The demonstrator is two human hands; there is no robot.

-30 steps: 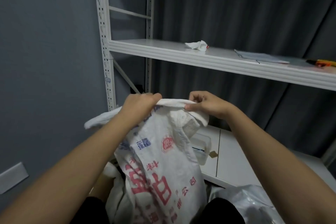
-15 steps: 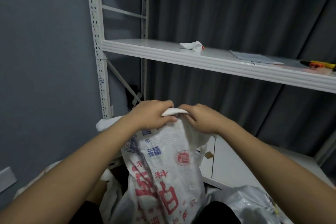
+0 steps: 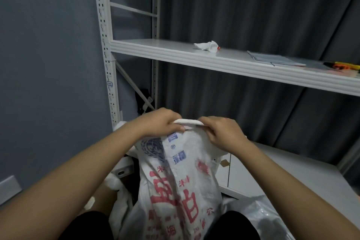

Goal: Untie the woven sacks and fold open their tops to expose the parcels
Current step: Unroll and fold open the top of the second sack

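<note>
Head view, reading from the left: a grey-blue wall (image 3: 44,64) fills that side, with a pale plate (image 3: 8,189) low on it near the picture's edge. Next comes the white perforated upright (image 3: 105,48) of a metal rack, whose upper shelf (image 3: 224,62) runs off toward the right in front of a dark pleated curtain (image 3: 243,11). Below the shelf, in the middle of the picture, a white woven sack (image 3: 175,177) printed with red and blue characters stands upright between the person's knees, its gathered top lifted toward the camera. The left hand (image 3: 161,122) grips that top from the left, fingers curled over the rolled edge and thumb pressed under it. Just beside it, with a short span of rolled white rim (image 3: 188,122) showing between the two, the right hand (image 3: 220,132) pinches the same edge, its fingers folded down onto the fabric. Both hands are closed on the sack's mouth; whether a tie is there cannot be told, and no parcels show inside. On the shelf above lies a crumpled white tissue (image 3: 207,46), then farther right a flat clear sleeve (image 3: 272,58), and at the far end a yellow and orange tool (image 3: 344,65). Low on the right, a translucent plastic bag (image 3: 261,214) rests beside the sack, in front of a lower white shelf board (image 3: 292,173).
</note>
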